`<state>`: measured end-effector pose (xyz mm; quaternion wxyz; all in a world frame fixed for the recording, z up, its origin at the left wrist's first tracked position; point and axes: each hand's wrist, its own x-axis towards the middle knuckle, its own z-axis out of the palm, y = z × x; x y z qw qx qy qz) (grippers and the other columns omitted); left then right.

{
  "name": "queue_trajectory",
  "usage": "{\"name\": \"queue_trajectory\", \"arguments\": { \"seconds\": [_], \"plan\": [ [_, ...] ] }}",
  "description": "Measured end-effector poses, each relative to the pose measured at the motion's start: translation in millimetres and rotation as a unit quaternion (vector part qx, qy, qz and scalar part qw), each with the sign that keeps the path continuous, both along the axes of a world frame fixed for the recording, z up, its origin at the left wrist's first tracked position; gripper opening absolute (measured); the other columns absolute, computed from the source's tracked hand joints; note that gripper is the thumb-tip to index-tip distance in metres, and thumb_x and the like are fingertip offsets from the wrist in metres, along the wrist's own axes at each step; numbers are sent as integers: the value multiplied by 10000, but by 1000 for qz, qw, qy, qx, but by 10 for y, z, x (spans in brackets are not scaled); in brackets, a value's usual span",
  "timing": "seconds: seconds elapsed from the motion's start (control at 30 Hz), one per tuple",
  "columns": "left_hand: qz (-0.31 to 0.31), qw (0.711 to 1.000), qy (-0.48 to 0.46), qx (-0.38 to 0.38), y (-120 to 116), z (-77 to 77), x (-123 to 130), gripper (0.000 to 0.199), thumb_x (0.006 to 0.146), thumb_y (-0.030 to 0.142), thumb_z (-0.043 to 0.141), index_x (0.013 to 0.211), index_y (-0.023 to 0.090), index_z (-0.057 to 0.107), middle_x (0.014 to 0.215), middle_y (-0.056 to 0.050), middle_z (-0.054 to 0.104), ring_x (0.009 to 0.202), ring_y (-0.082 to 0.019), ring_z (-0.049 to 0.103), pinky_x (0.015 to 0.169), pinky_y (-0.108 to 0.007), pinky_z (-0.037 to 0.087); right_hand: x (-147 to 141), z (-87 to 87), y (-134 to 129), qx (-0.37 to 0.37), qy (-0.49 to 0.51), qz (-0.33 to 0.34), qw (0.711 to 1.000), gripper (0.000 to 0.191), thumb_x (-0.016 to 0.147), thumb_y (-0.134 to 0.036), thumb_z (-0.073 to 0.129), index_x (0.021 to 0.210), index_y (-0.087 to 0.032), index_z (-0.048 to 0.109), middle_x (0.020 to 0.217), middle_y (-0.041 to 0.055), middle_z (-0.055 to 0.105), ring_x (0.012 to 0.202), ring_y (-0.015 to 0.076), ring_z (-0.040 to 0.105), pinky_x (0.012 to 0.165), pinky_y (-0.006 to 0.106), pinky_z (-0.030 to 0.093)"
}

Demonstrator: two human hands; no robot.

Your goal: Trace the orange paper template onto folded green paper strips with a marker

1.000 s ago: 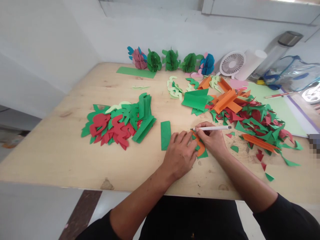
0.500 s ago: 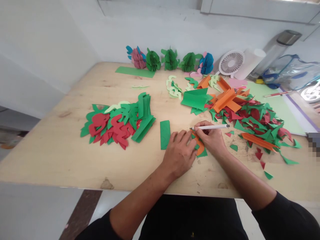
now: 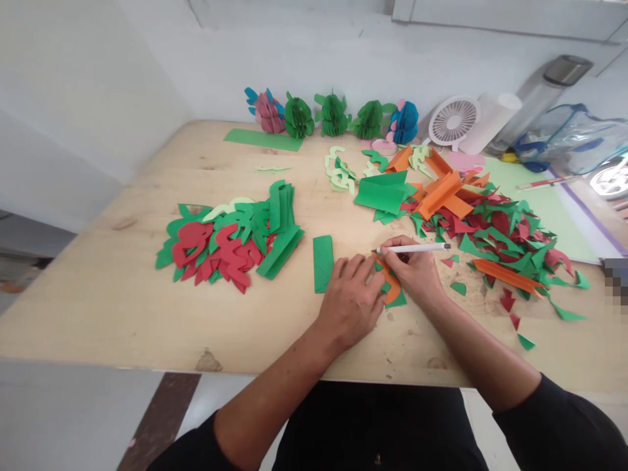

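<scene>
My right hand [image 3: 412, 267] grips a white pen [image 3: 417, 248], its dark tip at the upper end of an orange paper cut-out [image 3: 394, 292]. The cut-out lies on a green paper piece [image 3: 398, 301], most of which is hidden under my hands. My left hand [image 3: 350, 301] rests on these papers with its fingers laid out, pressing them to the table. Just left of its fingertips is a folded green paper strip [image 3: 322, 265]. Farther left is a heap of red and green paper cut-outs [image 3: 230, 245], with folded green pieces at its right side.
Green and red scraps [image 3: 510, 235] spread across the right, with folded orange paper [image 3: 444, 196] among them. Honeycomb paper figures [image 3: 333, 116] line the wall beside a white fan [image 3: 454, 123] and a bottle [image 3: 549, 91]. A green sheet [image 3: 265, 139] lies at back left.
Both hands and the pen keep nearly the same place on the paper. The view has shifted very slightly.
</scene>
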<state>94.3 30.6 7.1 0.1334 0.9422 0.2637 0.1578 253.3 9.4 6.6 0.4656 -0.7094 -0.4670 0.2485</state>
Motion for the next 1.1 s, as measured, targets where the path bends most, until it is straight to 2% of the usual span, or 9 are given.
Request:
{"name": "queue_trajectory", "arguments": {
  "seconds": [0.13,0.4,0.9,1.1],
  "plan": [
    [0,1000,2,0,-1,5,-1,220,918,282,498,1045,141,609,1376,-166,525,1236,-322,463,1053,-532,359,3,-2,3,2,9,4,1000,145,768,-349,618,772,-206,640,703,10,666,662,151,613,592,251,472],
    [0,1000,-11,6,-5,-16,2,303,913,273,507,1169,135,592,1371,-165,527,1229,-320,474,1045,-532,369,-8,13,3,5,1,-4,1000,149,762,-352,625,760,-204,643,676,6,663,613,142,598,553,242,457],
    [3,1000,-16,18,-10,-29,2,277,914,268,513,1148,146,597,1353,-153,539,1218,-311,477,1037,-517,377,-3,33,-7,2,-18,7,1000,175,770,-376,617,758,-203,645,669,8,663,582,135,569,522,241,426],
    [3,1000,-7,17,-8,-33,3,285,913,281,519,1157,152,591,1342,-148,541,1215,-306,473,1034,-506,374,9,47,-15,-1,-25,10,1000,166,768,-367,604,749,-205,635,685,10,662,630,147,598,572,251,449]
  ]
}}
